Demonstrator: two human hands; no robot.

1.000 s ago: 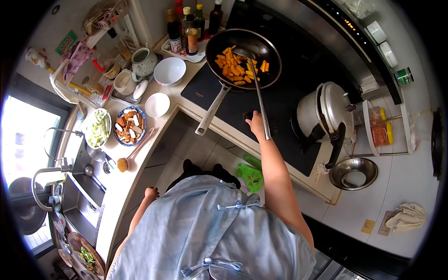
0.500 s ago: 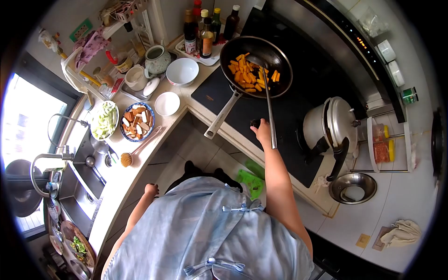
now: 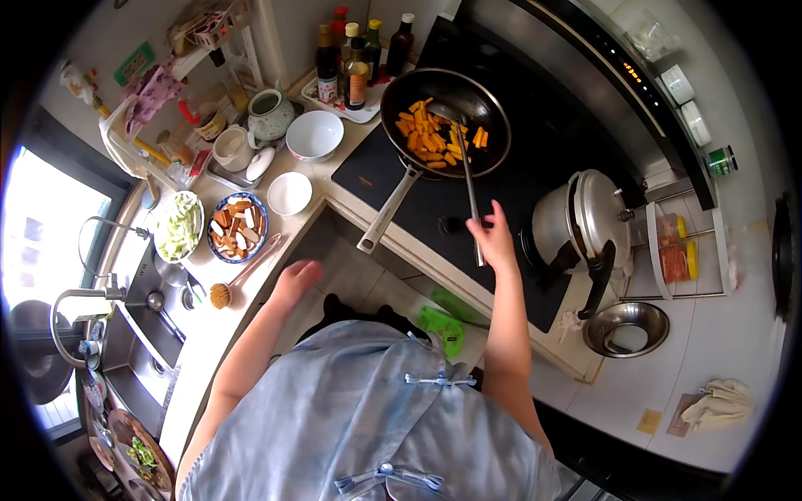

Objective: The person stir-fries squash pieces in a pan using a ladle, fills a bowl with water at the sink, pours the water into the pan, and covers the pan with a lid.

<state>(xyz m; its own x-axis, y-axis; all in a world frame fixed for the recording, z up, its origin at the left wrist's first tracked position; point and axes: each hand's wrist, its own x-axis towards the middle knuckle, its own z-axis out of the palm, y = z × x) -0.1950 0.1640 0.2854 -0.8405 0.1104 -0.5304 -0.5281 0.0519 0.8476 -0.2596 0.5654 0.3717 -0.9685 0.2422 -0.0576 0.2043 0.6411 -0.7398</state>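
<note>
My right hand (image 3: 495, 242) is open beside the metal handle of a turner (image 3: 470, 179), thumb and fingers apart. Whether it touches the handle I cannot tell. The turner's head rests in a dark wok (image 3: 499, 138) among orange vegetable strips (image 3: 424, 138). The wok's own handle (image 3: 391, 209) points toward me over the counter edge. Left of my right hand is a black stove knob (image 3: 452, 225). My left hand (image 3: 296, 282), smeared by motion, hangs in the air near the counter's edge, close to a wooden-handled brush (image 3: 222, 294); its fingers are unclear.
A pressure cooker (image 3: 603, 209) stands right of the wok. Along the left counter are a plate of pale green slices (image 3: 178, 225), a blue-rimmed plate of brown and white pieces (image 3: 238, 227), two white bowls (image 3: 290, 193) and a sink (image 3: 134, 351). Sauce bottles (image 3: 357, 75) stand behind.
My right hand has left the stove knob and moved right to the turner's handle, its fingers spreading. My left hand has risen forward from beside my body.
</note>
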